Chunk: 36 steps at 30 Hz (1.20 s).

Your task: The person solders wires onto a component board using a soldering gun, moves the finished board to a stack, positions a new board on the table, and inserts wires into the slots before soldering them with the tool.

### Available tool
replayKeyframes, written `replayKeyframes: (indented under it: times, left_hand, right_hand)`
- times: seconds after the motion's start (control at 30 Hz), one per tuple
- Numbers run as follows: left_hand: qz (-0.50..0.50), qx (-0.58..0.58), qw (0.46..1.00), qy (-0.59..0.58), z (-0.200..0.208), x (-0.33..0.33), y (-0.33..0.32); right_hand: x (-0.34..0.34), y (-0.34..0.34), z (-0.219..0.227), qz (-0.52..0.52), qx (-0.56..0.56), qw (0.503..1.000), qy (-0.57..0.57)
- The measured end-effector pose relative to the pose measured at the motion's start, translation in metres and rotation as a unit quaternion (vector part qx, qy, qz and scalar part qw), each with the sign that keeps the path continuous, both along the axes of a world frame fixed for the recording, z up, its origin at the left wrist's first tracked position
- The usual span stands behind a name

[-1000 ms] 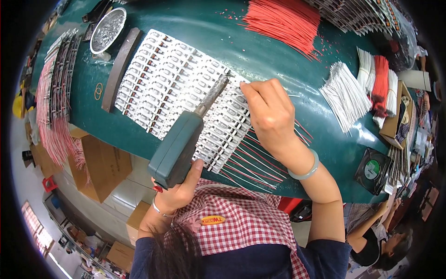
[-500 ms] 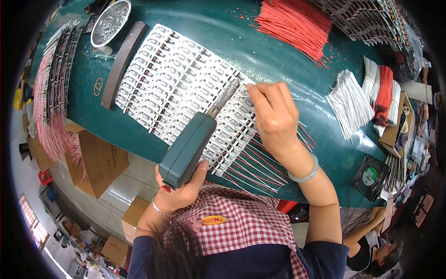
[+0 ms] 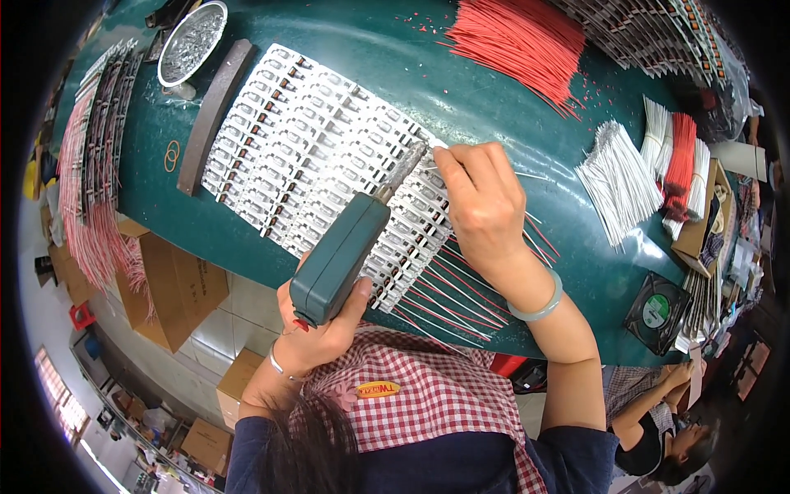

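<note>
My left hand (image 3: 325, 337) is wrapped round the grip of a green soldering gun (image 3: 341, 255). The gun's metal tip reaches up over panels of small white plastic holders (image 3: 317, 140) and ends close to my right fingertips. My right hand (image 3: 485, 202) pinches a thin white wire (image 3: 531, 175) at the panels' upper right edge; its free end sticks out to the right of the hand. Red and white wires (image 3: 453, 296) fan out from the nearest panel toward me. The exact spot where tip and wire meet is too small to make out.
A dark curved bar (image 3: 216, 115) lies along the panels' left side, near a bowl of metal bits (image 3: 193, 45). Red wires (image 3: 522, 49) and white wires (image 3: 617, 181) lie in piles at the far side and right. A black fan (image 3: 656, 311) sits at the right edge.
The soldering gun and my left hand have shifted slightly up and to the right. My right hand stays almost where it was, still pinching the wire.
</note>
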<state>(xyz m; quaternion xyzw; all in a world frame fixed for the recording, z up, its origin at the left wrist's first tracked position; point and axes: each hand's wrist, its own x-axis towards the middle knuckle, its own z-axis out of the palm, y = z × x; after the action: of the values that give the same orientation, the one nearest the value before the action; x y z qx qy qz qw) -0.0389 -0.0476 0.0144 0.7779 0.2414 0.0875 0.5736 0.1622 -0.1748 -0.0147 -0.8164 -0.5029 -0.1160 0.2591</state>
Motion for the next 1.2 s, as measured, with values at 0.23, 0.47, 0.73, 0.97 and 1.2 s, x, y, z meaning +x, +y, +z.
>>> replayKeyframes:
  times: [0.23, 0.47, 0.73, 0.97, 1.2]
  left_hand:
    - [0.003, -0.015, 0.999, 0.047, 0.01, -0.004, 0.001]
    - [0.057, -0.098, 0.989, 0.097, 0.018, -0.009, -0.001]
    - [0.032, -0.078, 0.992, 0.089, 0.013, -0.018, 0.0]
    - [0.062, -0.071, 0.992, 0.078, 0.014, -0.017, -0.005]
    - [0.062, -0.067, 0.995, 0.035, 0.012, -0.017, -0.005]
  right_hand:
    - [-0.001, 0.0, 0.0, -0.001, -0.004, 1.0, 0.002]
    - [-0.002, -0.001, 0.001, -0.006, 0.004, 1.0, 0.007]
    - [-0.014, -0.003, 0.012, -0.027, 0.003, 0.998, 0.062]
    - [-0.017, -0.003, 0.007, -0.036, -0.002, 0.995, 0.09]
    - [-0.015, -0.002, -0.002, -0.037, 0.05, 0.996, 0.064]
